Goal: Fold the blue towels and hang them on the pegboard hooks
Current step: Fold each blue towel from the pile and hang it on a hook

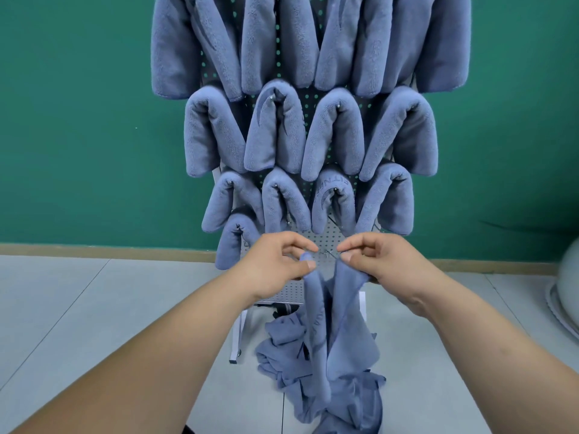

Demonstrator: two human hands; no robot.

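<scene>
A blue towel (326, 311) hangs down between my hands in front of the pegboard (326, 242). My left hand (279, 261) pinches its upper left corner between thumb and fingers. My right hand (376, 255) pinches the upper right corner. The towel's top sags between the two hands, just before a bare metal hook (327, 254) on the lower board. Several folded blue towels (275, 130) hang over hooks in rows above. One more folded towel (233, 242) hangs low at the left.
A heap of loose blue towels (313, 377) lies on the grey tiled floor (94, 308) at the foot of the white pegboard stand (236, 336). A green wall (78, 120) stands behind. A pale rounded object (567, 292) sits at the right edge.
</scene>
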